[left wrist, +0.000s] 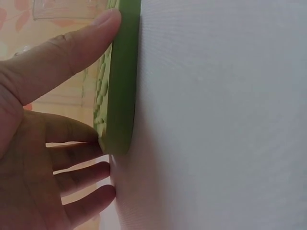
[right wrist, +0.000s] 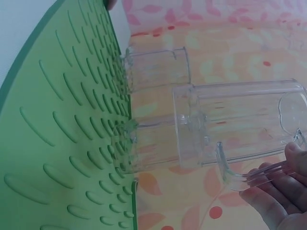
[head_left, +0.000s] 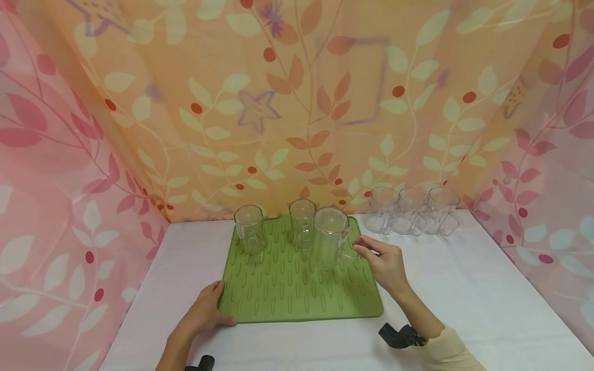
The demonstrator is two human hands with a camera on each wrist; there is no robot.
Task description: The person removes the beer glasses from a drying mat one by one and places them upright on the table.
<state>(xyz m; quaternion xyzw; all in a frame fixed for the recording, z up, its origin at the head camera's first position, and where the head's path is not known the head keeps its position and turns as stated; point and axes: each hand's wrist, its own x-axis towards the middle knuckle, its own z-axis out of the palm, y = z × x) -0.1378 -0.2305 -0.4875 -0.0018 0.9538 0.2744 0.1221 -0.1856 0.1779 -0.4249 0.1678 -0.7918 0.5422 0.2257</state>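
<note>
Glass mug (head_left: 327,239) hangs above the green mat (head_left: 303,301), just left of the right hand's (head_left: 382,262) fingers, which pinch its handle (right wrist: 232,180). It should prove rigid, slick and breakable, best held there. Left hand (head_left: 204,310): fingers spread, touching the mat's near corner.

The right wrist view's left edge crops the green mat (right wrist: 57,153), and the head view's bottom edge a black device (head_left: 202,364).
</note>
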